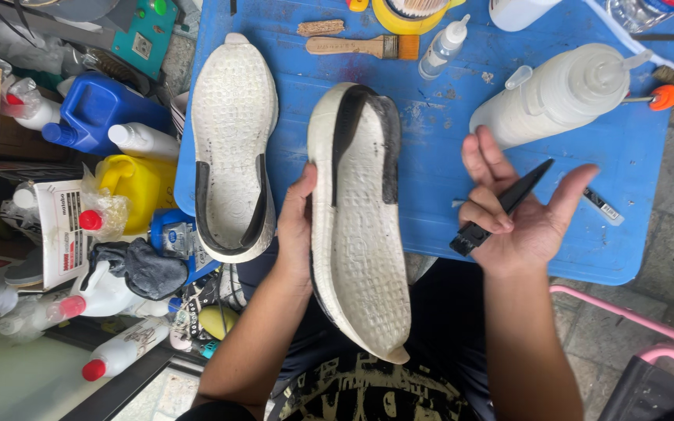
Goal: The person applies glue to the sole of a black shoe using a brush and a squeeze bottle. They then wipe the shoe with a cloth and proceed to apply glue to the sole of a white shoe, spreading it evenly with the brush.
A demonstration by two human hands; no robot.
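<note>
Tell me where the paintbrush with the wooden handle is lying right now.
In the head view, the paintbrush lies flat near the far edge of the blue table, just beyond the toe of the held sole, with a small clear bottle to its right.

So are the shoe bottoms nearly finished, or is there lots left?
Hard to say, but probably some left. Both white soles are already off their shoes. One sole lies on the blue table, a black strip around its heel. The left hand holds the other sole, which has black rubber near its top. The right hand holds a black pointed tool away from the sole. Both soles look grubby.
</note>
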